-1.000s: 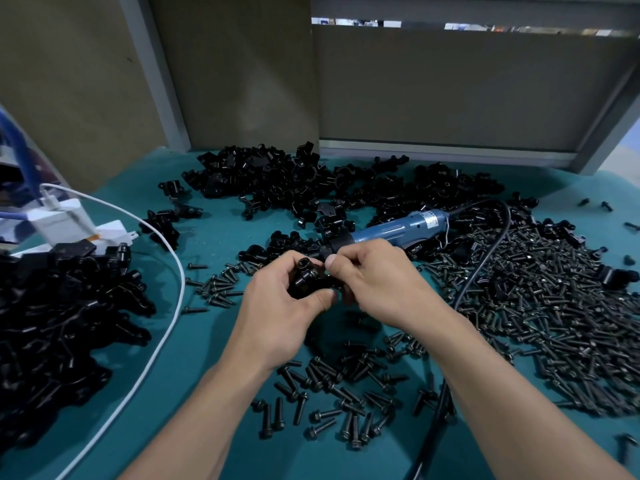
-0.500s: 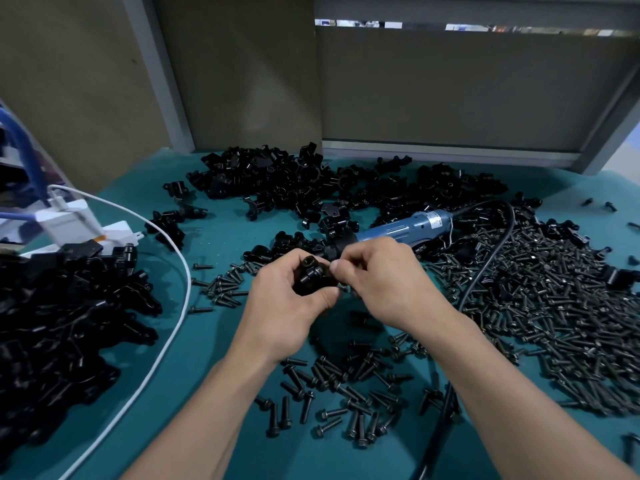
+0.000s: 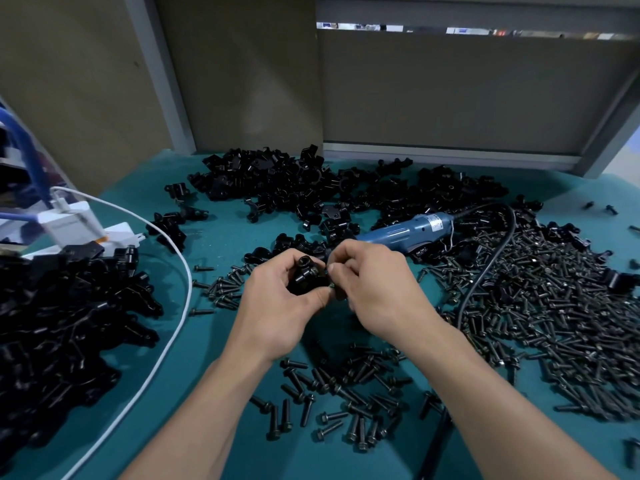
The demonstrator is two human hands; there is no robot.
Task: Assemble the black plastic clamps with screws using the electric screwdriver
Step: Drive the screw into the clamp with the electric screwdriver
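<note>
Left grip (image 3: 273, 306) curled round black clamp (image 3: 306, 279), right grip (image 3: 377, 289) pinching its right side

dim overhead light, soft shadows, wide-angle edge distortion

This is a small-parts assembly station in a workshop or factory. The bench (image 3: 214, 244) has a teal mat and carries bulk stock: loose heaps of black plastic clamps (image 3: 277, 181) at 12 o'clock and another heap (image 3: 62, 327) at 9 o'clock. Hundreds of dark screws (image 3: 554, 306) are spread at 3 o'clock, with a smaller scatter (image 3: 346, 393) at 6 o'clock. A blue electric screwdriver (image 3: 405, 232) lies at 1 o'clock, its black cord (image 3: 485, 271) trailing through the screws. Plain grey partition panels (image 3: 450, 91) in metal frames (image 3: 162, 81) wall off the far side.
</note>
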